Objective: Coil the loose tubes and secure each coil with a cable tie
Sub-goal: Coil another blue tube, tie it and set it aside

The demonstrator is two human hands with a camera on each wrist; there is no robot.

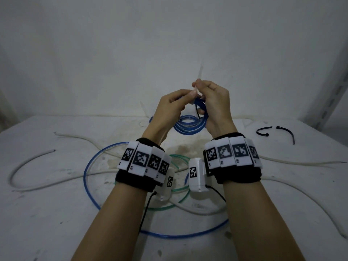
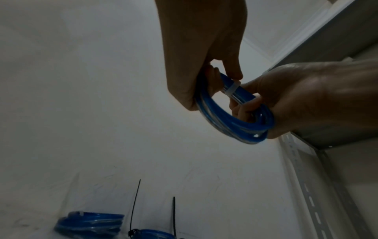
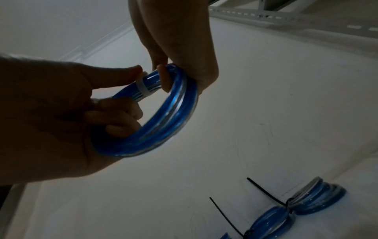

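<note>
Both hands up over bench. Left hand (image 1: 170, 104) gripped blue coil (image 3: 163, 113), right hand (image 1: 212, 98) pinched white cable tie (image 2: 232, 88) tail. Mid-cinch I'd guess; next, pull snug. Loose tubes lay near.

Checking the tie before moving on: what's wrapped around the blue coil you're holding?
A white cable tie loops around the blue coil, between left hand and right hand. Fingers hide its locking head.

head cam looks down, wrist cams upward, close, sharing blue coil (image 2: 235, 113)
</note>
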